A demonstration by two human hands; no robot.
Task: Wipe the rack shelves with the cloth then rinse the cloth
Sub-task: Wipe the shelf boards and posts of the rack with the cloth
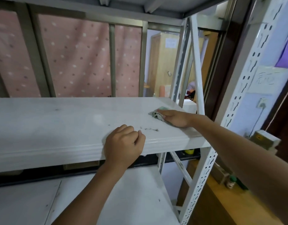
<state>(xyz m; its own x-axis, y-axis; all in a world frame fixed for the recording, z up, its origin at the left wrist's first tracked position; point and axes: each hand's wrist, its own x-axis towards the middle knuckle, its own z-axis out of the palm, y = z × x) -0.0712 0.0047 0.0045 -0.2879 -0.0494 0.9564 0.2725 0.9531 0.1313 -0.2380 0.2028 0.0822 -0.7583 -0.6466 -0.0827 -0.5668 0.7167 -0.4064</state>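
The white rack shelf [58,124] spans the view at chest height. Near its right end lies a small grey-green cloth [156,113], and my right hand [174,118] presses flat on it with straight fingers, covering most of it. My left hand [123,143] rests on the shelf's front edge as a loose fist and holds nothing. A short trail of dark crumbs [149,129] lies on the shelf between the two hands. A lower shelf [123,200] shows beneath my left forearm.
A perforated white upright [237,95] and a diagonal brace [196,65] frame the rack's right side. The shelf above [140,4] hangs close overhead. Behind the rack is a window frame with a pink dotted curtain [78,59]. A wooden surface [229,205] lies at lower right.
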